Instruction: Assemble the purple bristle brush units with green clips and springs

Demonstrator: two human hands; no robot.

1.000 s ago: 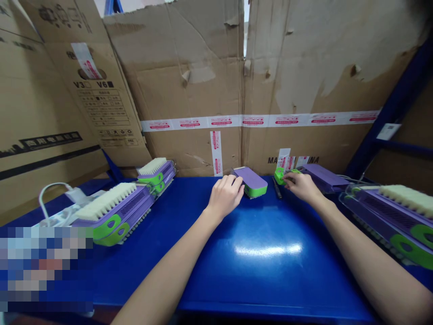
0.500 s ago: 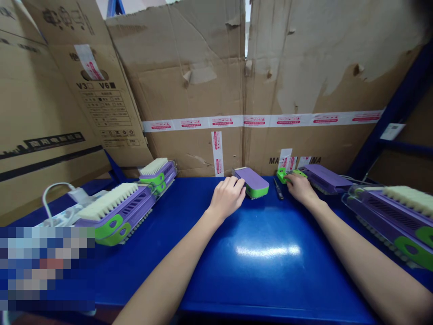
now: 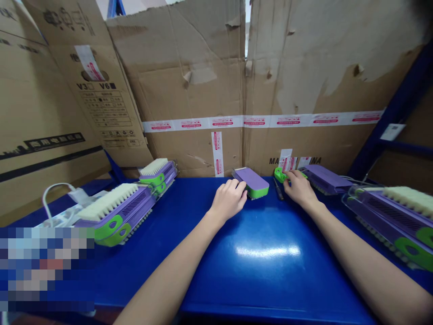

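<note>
My left hand [image 3: 227, 198] rests at the near left side of a purple block with a green end and bristles beneath [image 3: 255, 180], which looks like a brush. Its fingers are curled, and whatever may be inside them is hidden. My right hand [image 3: 299, 187] reaches to the back of the table, its fingers bent over a bright green plastic piece [image 3: 280, 174] that pokes out on the left of the hand. Between the hands lies a dark screwdriver-like tool [image 3: 278, 189]. Just right of my right hand sits a purple shell [image 3: 327, 178].
On the blue table [image 3: 267, 275], purple and green brushes with pale bristles [image 3: 115, 216] are stacked at the left, and more [image 3: 399, 216] at the right. A white power strip [image 3: 64, 216] with a cable lies far left. Cardboard sheets [image 3: 196, 90] wall the back.
My right hand has shifted slightly, and the green piece shows a bit further left with the fingers spread over it. My left hand has barely moved.
</note>
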